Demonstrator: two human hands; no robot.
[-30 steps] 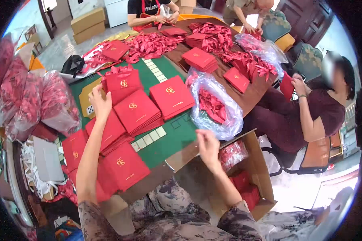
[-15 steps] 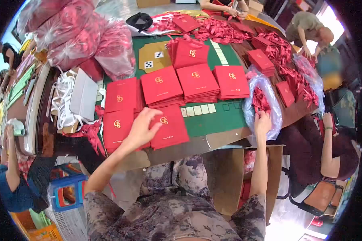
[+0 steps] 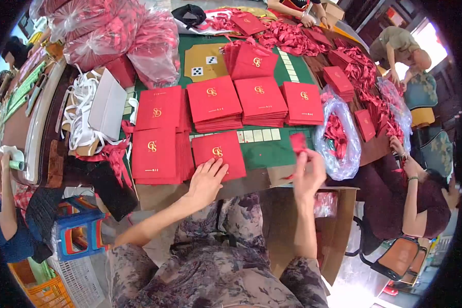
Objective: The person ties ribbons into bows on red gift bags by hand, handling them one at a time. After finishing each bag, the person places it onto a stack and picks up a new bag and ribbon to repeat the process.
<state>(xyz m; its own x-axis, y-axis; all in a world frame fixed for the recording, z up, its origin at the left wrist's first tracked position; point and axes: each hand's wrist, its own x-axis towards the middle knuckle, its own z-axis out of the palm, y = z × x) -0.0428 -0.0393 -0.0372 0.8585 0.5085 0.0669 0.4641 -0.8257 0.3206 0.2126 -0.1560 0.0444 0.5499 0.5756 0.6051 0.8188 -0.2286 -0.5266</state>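
L hand (image 3: 206, 180) lay flat, fingers spread, pinning the red folded bag (image 3: 218, 155) at worktop's (image 3: 272, 154) near edge. R hand (image 3: 308, 174) had fingers pinched on a red ribbon (image 3: 297, 142), held up between bag and plastic sack of ribbons (image 3: 339, 134). Best to keep bag pinned, feed ribbon low (stacks crowded left/behind; free room only on green strip to the right).

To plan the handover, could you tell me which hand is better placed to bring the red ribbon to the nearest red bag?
Probably the right hand: it already pinches the red ribbon, while the left hand rests flat on the red bag.
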